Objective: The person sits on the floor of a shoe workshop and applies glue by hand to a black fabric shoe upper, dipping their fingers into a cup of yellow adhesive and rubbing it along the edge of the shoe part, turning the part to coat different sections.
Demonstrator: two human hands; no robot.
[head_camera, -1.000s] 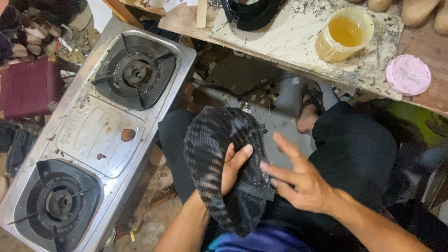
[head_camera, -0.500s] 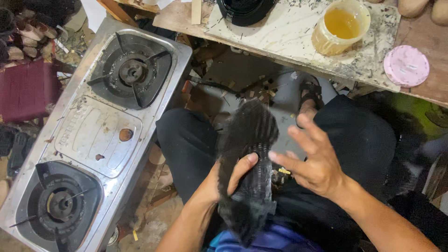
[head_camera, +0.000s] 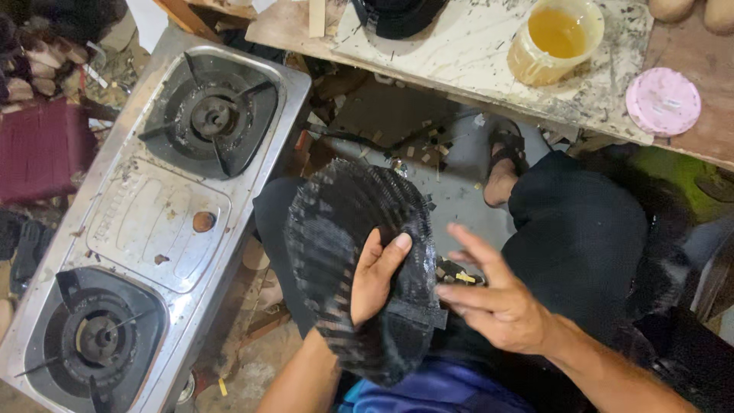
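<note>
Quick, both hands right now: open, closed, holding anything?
Left hand: closed around the black mesh shoe upper, holding it up.
Right hand: open, fingers spread, touching the upper's edge, gripping nothing.

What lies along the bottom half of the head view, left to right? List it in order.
Two-burner gas stove → black ridged shoe sole → left hand gripping the sole → right hand, open beside it → the person's black-trousered knee.
</note>
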